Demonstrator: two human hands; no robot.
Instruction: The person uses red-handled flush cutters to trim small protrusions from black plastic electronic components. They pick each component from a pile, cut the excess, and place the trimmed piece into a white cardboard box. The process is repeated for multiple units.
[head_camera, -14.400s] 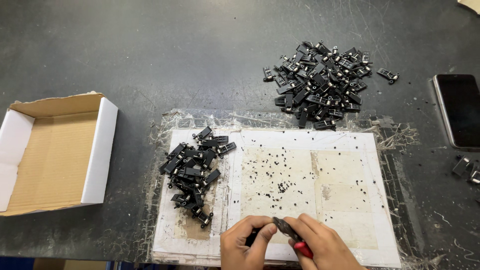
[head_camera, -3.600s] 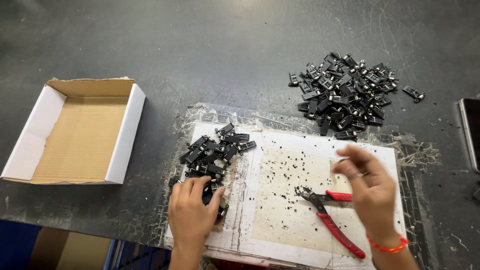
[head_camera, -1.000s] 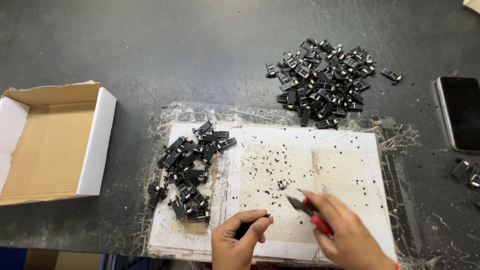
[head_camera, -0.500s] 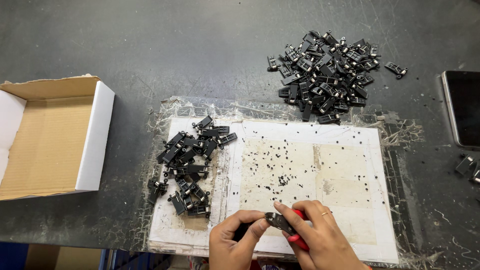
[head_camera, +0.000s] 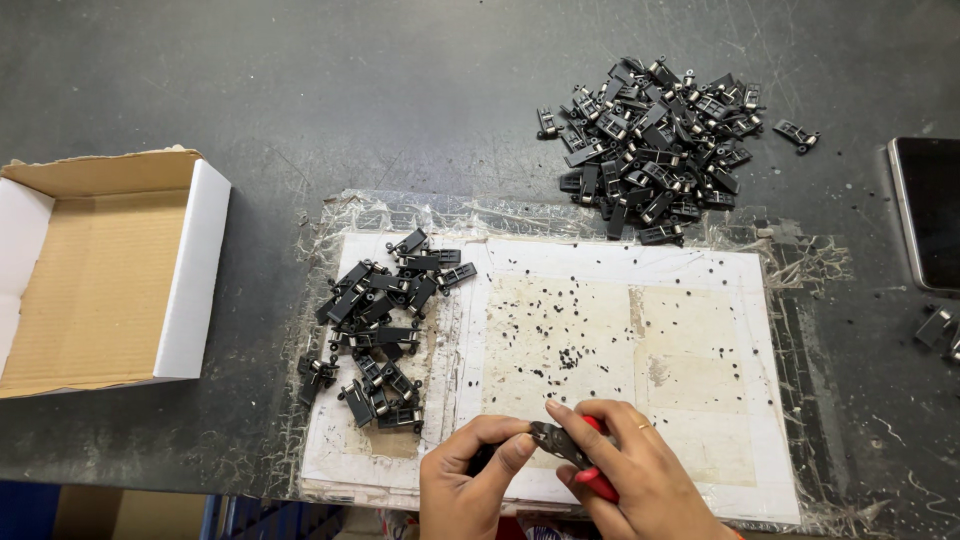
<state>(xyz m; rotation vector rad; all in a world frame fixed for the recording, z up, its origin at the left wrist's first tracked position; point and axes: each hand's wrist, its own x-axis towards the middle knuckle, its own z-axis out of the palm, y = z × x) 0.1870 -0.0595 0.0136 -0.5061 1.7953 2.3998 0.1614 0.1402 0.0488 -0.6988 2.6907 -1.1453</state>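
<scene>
Head view, steeply down, close

The small black part pinched in the left hand (head_camera: 478, 470) is almost wholly covered by the fingers, so its shape cannot be told. The plier (head_camera: 570, 455) handles vanish inside the right hand (head_camera: 630, 480), with only bits of red showing. Both wrists are cut off at the bottom edge, below the white mat (head_camera: 700, 330). Left of the mat, the cardboard box (head_camera: 100, 270) runs off the frame. Right of it, the phone (head_camera: 930, 210) is cropped, as is a small dark piece (head_camera: 935, 328) beneath the phone. The specks on the mat are too tiny to identify.
</scene>
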